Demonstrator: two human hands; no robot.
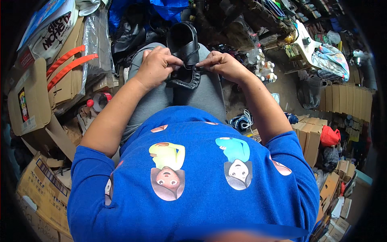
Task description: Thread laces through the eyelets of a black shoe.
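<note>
A black shoe (189, 78) rests across my lap, with a puckered, gathered rim round its opening. Its upper end, a rounded black part with a strap (183, 40), points away from me between my knees. My left hand (157, 66) is at the shoe's left side, thumb and forefinger pinched close to the middle. From the right, my right hand (223, 65) brings its fingertips together at the opposite edge. Whatever is between the fingertips of either hand is too small to make out. A thin dark strand shows near the strap.
Black shoes (128, 34) lie beyond my left knee, beside blue plastic sheeting (167, 9). Flattened cardboard (34, 97) with orange strips (72, 70) stands at left. Small bottles (262, 66) are on the right, with stacked cardboard (346, 101) and a red bag (329, 136) farther out.
</note>
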